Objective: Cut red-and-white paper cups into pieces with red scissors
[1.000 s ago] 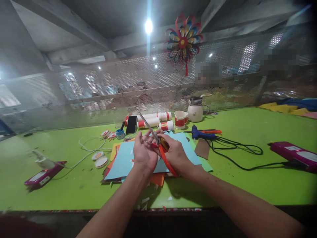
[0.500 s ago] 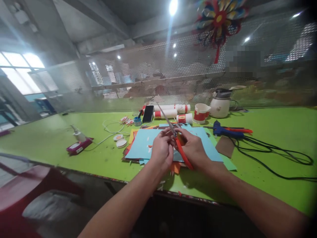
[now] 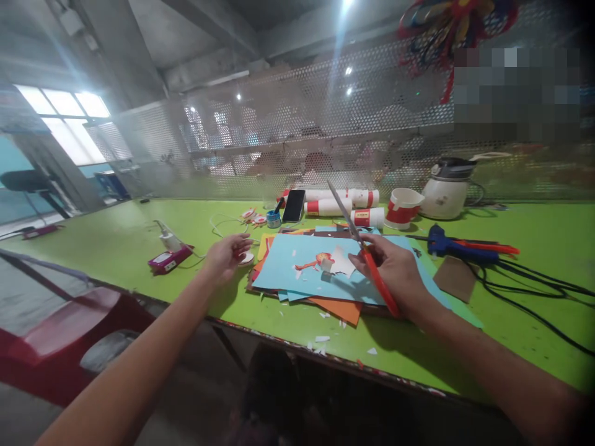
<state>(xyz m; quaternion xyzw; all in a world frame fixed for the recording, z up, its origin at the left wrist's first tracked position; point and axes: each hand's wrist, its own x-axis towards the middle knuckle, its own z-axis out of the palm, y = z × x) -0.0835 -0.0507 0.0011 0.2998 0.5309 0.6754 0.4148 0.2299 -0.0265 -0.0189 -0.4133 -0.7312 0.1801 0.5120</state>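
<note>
My right hand (image 3: 395, 266) grips a pair of scissors (image 3: 369, 257) with orange-red handles, their blades pointing up and away. Below the blades, a light blue sheet (image 3: 274, 272) tops a stack of coloured paper. On it rest an orange-red cut piece (image 3: 325, 259) and a white paper scrap (image 3: 343, 264). Off the stack's left side, my left hand (image 3: 227, 255) is held with loosely bent fingers and nothing visible in it. Close by its fingertips is a white round disc (image 3: 246, 259), partly covered by the hand; whether they touch I cannot tell.
A phone (image 3: 294, 205), a blue jar (image 3: 274, 218), white-and-red paper cups (image 3: 403, 208) and a kettle (image 3: 447, 189) line the back. To the right lie a blue glue gun (image 3: 460, 246), black cords and a brown card (image 3: 456, 279). A purple power strip (image 3: 171, 259) sits left.
My hands were together over the paper; the left has moved off to the left, beside the disc. The right keeps the scissors. The orange-red piece and white scrap now show. The view has shifted.
</note>
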